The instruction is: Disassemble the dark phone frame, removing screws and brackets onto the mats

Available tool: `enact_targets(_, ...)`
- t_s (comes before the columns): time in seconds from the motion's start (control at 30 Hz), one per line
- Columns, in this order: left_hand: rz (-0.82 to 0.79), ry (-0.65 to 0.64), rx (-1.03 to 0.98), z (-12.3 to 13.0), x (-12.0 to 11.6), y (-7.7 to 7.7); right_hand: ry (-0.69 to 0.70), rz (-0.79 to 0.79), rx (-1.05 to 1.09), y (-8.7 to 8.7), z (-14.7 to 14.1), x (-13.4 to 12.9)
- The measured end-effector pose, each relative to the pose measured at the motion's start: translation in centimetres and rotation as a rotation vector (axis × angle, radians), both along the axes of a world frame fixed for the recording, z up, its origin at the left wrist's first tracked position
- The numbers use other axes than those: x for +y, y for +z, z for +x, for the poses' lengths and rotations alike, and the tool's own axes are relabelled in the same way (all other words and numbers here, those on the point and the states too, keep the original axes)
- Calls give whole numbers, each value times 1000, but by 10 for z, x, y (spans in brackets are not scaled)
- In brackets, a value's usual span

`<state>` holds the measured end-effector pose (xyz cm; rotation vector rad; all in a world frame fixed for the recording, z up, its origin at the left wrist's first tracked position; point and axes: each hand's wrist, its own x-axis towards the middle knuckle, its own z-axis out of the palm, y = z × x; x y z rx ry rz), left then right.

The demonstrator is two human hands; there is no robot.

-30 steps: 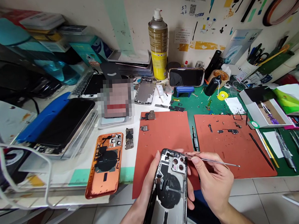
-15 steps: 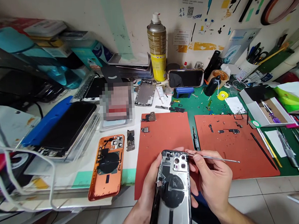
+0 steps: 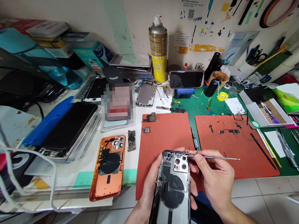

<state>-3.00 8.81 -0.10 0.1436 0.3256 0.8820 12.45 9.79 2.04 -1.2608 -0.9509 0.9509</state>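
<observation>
My left hand [image 3: 153,180] is wrapped round a phone housing [image 3: 176,207], tilted towards me with its inside showing. A black round pad and a cluster of camera rings sit in it. Between the thumb and fingers of my right hand [image 3: 216,175] is a thin metal tool that looks like tweezers [image 3: 224,157]. Its working end lies at the housing's upper right corner, beside the camera rings; the very tip is hard to make out. An orange phone housing [image 3: 105,184] rests to the left on the white table, with a small logic board [image 3: 131,140] next to it.
Two red-brown mats [image 3: 165,134] lie ahead, bearing small phone parts, with a screwdriver [image 3: 194,138] between them. A spray can [image 3: 158,51] and a propped phone [image 3: 186,79] stand behind. Left is a large black screen [image 3: 70,124]; right are pen-like tools [image 3: 288,150] and a white box [image 3: 267,109].
The view has shifted very slightly. Both hands keep their hold, and the tool's working end stays at the housing's upper corner.
</observation>
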Motion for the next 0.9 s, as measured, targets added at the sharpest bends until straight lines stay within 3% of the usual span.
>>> enact_targets(0.23, -52, -63, -9, -5, 3, 5, -25, 123, -109, -3, 1, -4)
enact_targets(0.9, -57, 2, -3, -2, 0, 9, -78, 183, -88, -6, -8, -9)
